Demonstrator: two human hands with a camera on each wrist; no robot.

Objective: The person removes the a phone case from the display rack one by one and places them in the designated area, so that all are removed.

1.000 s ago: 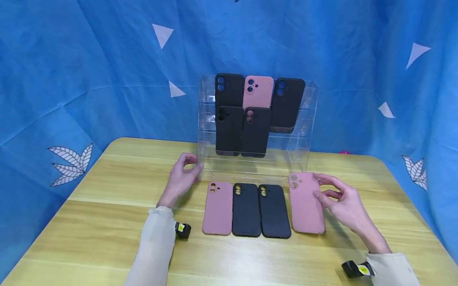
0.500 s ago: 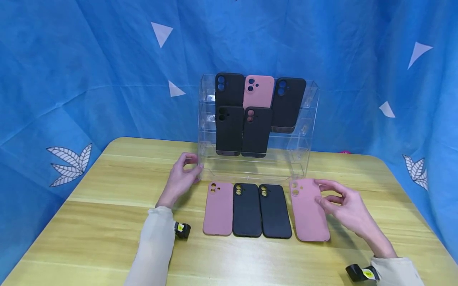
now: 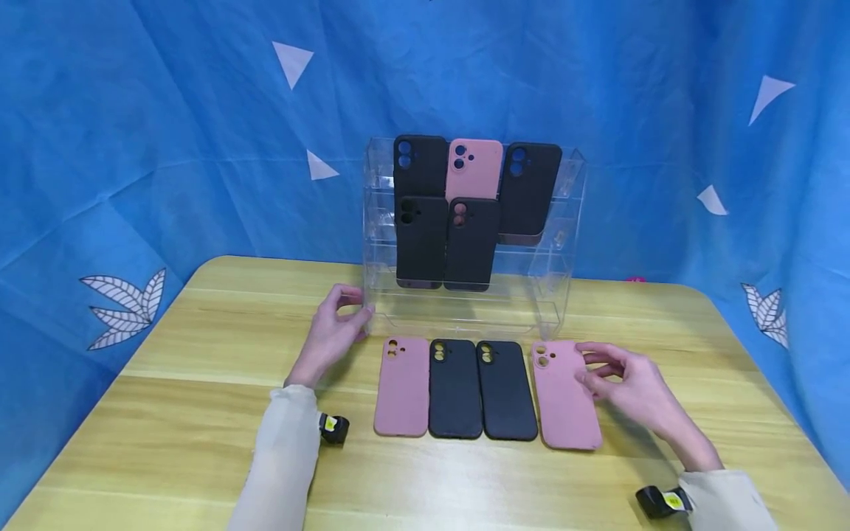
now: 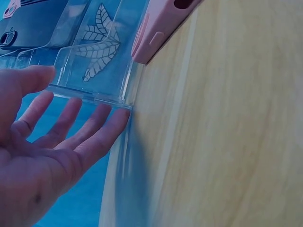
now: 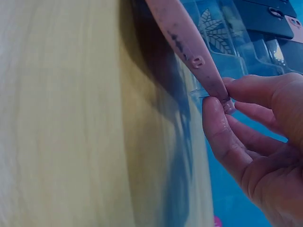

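In the head view my right hand (image 3: 631,383) pinches a pink phone case (image 3: 567,398) by its right edge, between thumb and fingers. The right wrist view shows this case (image 5: 194,56) edge-on, tilted over the wood with a shadow below. My left hand (image 3: 332,328) touches the left side of a clear acrylic display stand (image 3: 465,313), its fingers extended in the left wrist view. To the left of the held case lie another pink case (image 3: 403,387) and two black cases, one in the middle (image 3: 455,391) and one beside the held case (image 3: 508,391).
The stand's tiers hold several cases, among them a pink one (image 3: 474,169) in the upper row and a black one (image 3: 421,243) in the lower row. A blue curtain (image 3: 199,110) hangs behind the wooden table (image 3: 199,354).
The right hand has brought the pink case down and toward the near side, beside the row of cases. The left hand stays at the stand's side.
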